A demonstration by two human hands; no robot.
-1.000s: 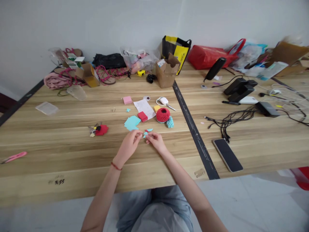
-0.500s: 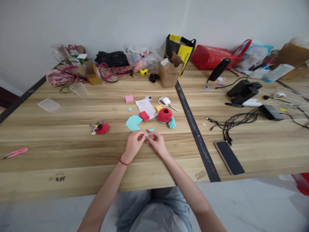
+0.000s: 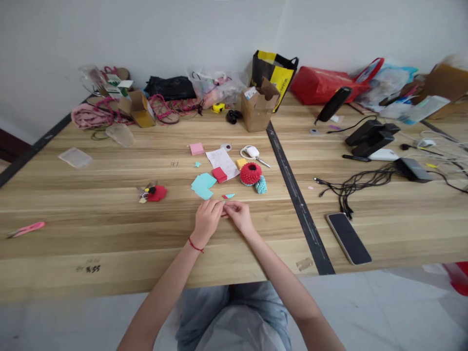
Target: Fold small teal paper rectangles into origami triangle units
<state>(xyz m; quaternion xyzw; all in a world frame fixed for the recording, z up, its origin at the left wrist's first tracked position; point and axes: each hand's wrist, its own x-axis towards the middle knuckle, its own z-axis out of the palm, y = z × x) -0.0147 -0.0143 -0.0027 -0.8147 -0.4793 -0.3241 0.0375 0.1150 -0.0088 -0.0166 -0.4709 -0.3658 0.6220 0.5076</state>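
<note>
My left hand [image 3: 207,219] and my right hand [image 3: 240,215] meet above the table, fingertips pinched together on a small light-blue paper piece [image 3: 224,202]. Fingers cover most of it. Just beyond them lie small folded red and light-blue paper pieces [image 3: 229,196]. Light-blue paper sheets [image 3: 203,185] are spread ahead of my left hand, with a red paper stack [image 3: 220,174] close by. Farther right sit a round red folded-paper model [image 3: 250,173] and a light-blue folded-paper piece [image 3: 261,185]. A written white sheet [image 3: 221,162] rests behind the red stack.
Scissors [image 3: 262,162], a yellow paper stack [image 3: 241,163] and a pink paper stack [image 3: 196,148] lie farther back. A phone [image 3: 348,239] and black cables [image 3: 351,190] are on the right. Left are a keyring [image 3: 151,193] and pink-handled cutter [image 3: 27,229]. A paper bag [image 3: 259,109] stands behind.
My left hand has turned over, its back now facing up and its fingers covering more of the light-blue paper piece. The right hand has barely moved.
</note>
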